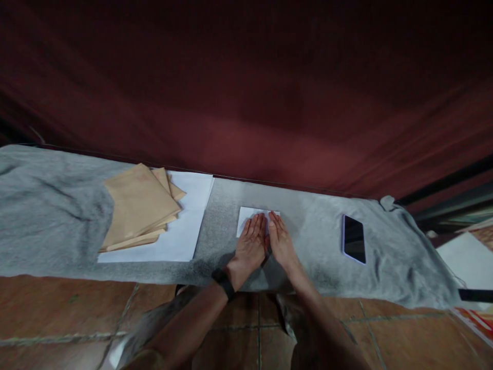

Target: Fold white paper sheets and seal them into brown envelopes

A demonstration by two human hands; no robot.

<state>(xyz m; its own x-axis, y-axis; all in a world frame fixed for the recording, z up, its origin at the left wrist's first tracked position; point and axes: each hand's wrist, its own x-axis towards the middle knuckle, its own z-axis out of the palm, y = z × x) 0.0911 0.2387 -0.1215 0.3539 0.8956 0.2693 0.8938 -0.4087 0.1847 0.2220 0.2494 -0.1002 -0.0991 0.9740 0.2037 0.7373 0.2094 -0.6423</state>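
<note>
A small white piece of paper (243,220), which looks folded, lies on the grey cloth in front of me. My left hand (251,241) presses on it with the palm down and the fingers stretched out flat. Close beside it, my right hand (282,244) rests on the paper's right part, its fingers straight and slightly slanted. Both hands cover most of the sheet's lower half. Neither hand grips anything. A dark band circles my left wrist.
Brown envelopes (140,205) lie fanned on a stack of white paper (192,221) at the left. A phone (354,239) lies to the right on the grey cloth (308,221). A dark red curtain (246,144) hangs behind; white paper (468,259) is at far right.
</note>
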